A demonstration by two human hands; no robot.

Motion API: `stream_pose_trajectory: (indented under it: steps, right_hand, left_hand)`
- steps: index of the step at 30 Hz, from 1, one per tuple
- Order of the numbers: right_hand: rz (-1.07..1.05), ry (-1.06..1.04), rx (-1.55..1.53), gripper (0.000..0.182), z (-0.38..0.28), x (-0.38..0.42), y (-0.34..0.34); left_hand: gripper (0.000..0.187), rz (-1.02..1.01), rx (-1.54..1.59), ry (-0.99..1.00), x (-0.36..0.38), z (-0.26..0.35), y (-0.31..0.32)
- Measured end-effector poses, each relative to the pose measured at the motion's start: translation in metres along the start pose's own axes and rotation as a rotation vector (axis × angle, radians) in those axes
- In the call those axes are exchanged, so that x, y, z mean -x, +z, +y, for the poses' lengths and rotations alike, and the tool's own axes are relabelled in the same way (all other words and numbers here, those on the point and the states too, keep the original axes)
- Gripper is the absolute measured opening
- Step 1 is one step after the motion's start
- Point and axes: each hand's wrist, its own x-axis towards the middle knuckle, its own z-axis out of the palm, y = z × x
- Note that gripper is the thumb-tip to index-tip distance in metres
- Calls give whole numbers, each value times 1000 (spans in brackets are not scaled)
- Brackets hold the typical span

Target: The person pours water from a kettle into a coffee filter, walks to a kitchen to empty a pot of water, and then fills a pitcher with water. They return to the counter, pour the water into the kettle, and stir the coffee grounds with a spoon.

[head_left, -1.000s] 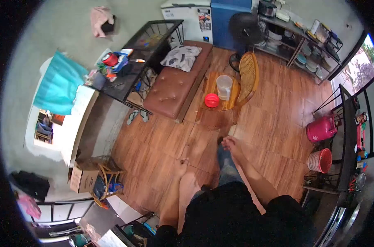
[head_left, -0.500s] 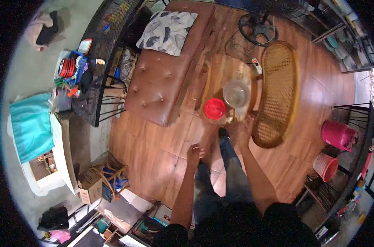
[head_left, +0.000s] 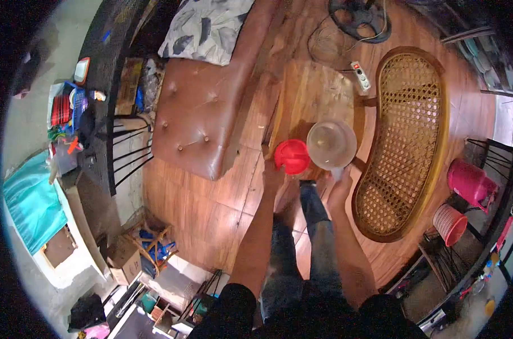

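Note:
On the small wooden table (head_left: 301,85) are a red round plastic lid-like piece (head_left: 292,157), with a raised bar across it, and a clear round plastic container (head_left: 331,145). My left hand (head_left: 273,172) is at the near left edge of the red piece, its fingers closed against the rim and partly hidden. At the near right side of the container, my right hand (head_left: 340,183) is closed on a pale part that sticks out, possibly its handle. Red piece and container lie side by side.
A curved bench with a woven cane seat (head_left: 409,113) stands right of the table, with a power strip (head_left: 360,77) behind. To the left is a brown padded couch (head_left: 194,124) with a patterned pillow (head_left: 208,28). Pink baskets (head_left: 451,225) stand far right.
Both hands have moved forward: the left from low over the floor to the red piece, the right onto the clear container's near side. The view has shifted closer to the table.

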Motion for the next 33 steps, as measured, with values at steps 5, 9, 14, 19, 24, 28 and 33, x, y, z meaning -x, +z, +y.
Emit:
stream_pose_trajectory:
  steps: [5, 9, 14, 19, 24, 28, 33]
  right_hand:
    - [31, 41, -30, 37, 4, -11, -3]
    - [41, -36, -95, 33, -3, -6, 10]
    - [-11, -113, -126, 27, 6, -28, -14]
    - [-168, -148, -86, 27, 7, -35, -37]
    - [42, 7, -95, 31, -21, -3, -20]
    - [-342, -292, 347, 30, -33, 20, -26]
    - [-479, -79, 68, 31, -56, 110, 10]
  left_hand:
    - [32, -94, -10, -103, 10, 105, -39]
    - [43, -1, 87, 17, 3, 5, -8]
    - [44, -102, 585, -414, 39, 154, -92]
    - [44, -35, 885, -207, 73, 171, -137]
    - [39, 92, 944, -141, 103, 203, -198]
    - [37, 175, 1042, -154, 150, 217, -282]
    - [50, 343, 934, 99, 234, 237, -382]
